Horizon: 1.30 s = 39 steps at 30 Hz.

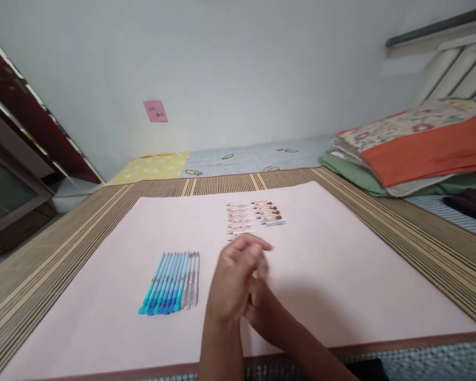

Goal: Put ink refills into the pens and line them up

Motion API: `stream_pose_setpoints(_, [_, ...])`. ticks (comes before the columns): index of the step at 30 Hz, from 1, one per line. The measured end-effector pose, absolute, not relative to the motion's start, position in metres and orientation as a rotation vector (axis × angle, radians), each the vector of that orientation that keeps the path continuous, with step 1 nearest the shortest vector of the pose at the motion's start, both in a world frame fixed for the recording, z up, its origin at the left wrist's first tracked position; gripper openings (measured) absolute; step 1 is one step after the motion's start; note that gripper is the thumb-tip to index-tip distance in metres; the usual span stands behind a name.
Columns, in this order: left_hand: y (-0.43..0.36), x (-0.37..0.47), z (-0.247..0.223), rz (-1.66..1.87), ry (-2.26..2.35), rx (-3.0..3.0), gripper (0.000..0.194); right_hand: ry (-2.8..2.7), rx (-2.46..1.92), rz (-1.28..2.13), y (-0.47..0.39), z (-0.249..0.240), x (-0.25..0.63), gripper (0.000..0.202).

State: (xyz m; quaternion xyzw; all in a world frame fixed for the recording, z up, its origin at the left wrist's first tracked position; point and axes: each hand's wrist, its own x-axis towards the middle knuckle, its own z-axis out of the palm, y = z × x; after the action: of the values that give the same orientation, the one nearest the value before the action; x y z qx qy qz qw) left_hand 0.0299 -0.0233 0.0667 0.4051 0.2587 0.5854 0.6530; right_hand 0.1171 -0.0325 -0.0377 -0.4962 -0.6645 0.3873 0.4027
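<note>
My left hand (232,283) and my right hand (265,307) are held together over the pink sheet (119,254), left in front of right, their fingers bent and blurred. Whether anything is between them is hidden. To their left lies a row of blue pens (168,280), side by side, with several clear and grey pens (191,280) along its right side. Beyond my hands, several white and pink pens (240,214) lie in a column, tips to the left. Brown-ended pens (267,211) form a second column beside them, with a clear pen (275,222) nearest me.
The sheet rests on a striped mat (337,196). Folded bedding with an orange-edged pillow (424,137) is at the right. A yellow cloth (154,166) and a checked cloth (238,161) lie along the wall, below a pink note (155,111).
</note>
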Motion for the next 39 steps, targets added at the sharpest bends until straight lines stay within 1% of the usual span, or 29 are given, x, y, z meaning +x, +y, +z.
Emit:
stream_pose_setpoints(2, [-0.012, 0.014, 0.058, 1.619, 0.576, 0.661, 0.019, -1.771, -1.170, 1.080, -0.027, -0.033, 0.146, 0.014])
stream_pose_setpoints(4, [-0.001, -0.001, 0.049, 1.684, 0.554, 0.380, 0.014, -1.751, -1.215, 1.070, -0.015, -0.032, 0.174, 0.021])
stream_pose_setpoints(6, [0.007, -0.013, 0.040, 1.669, 0.555, 0.138, 0.017, -1.717, -1.325, 0.916, 0.005, -0.033, 0.198, 0.023])
stream_pose_setpoints(9, [0.013, -0.020, 0.032, 1.620, 0.530, -0.032, 0.022, -1.724, -1.429, 0.565, 0.044, -0.034, 0.222, 0.021])
stream_pose_setpoints(12, [0.014, -0.016, 0.030, 1.586, 0.499, -0.048, 0.021, -1.850, -1.537, 0.348, 0.085, -0.029, 0.228, 0.026])
stream_pose_setpoints(15, [0.015, -0.014, 0.029, 1.572, 0.484, -0.049, 0.022, -1.992, -1.667, 0.305, 0.117, -0.027, 0.223, 0.037])
stream_pose_setpoints(19, [0.016, -0.018, 0.027, 1.585, 0.494, -0.073, 0.023, -2.040, -1.728, 0.291, 0.138, -0.034, 0.219, 0.035])
stream_pose_setpoints(22, [0.018, -0.020, 0.024, 1.593, 0.506, -0.079, 0.022, -2.054, -1.751, 0.266, 0.141, -0.041, 0.221, 0.032])
stream_pose_setpoints(27, [0.020, -0.018, 0.019, 1.568, 0.518, -0.034, 0.015, -2.045, -1.771, 0.210, 0.133, -0.043, 0.228, 0.030])
stream_pose_setpoints(34, [0.021, -0.021, 0.014, 1.564, 0.510, -0.044, 0.014, -2.178, -1.688, 0.167, 0.125, -0.043, 0.229, 0.047])
stream_pose_setpoints(39, [0.021, -0.025, 0.013, 1.591, 0.519, -0.069, 0.014, -2.198, -1.644, 0.193, 0.125, -0.047, 0.231, 0.033])
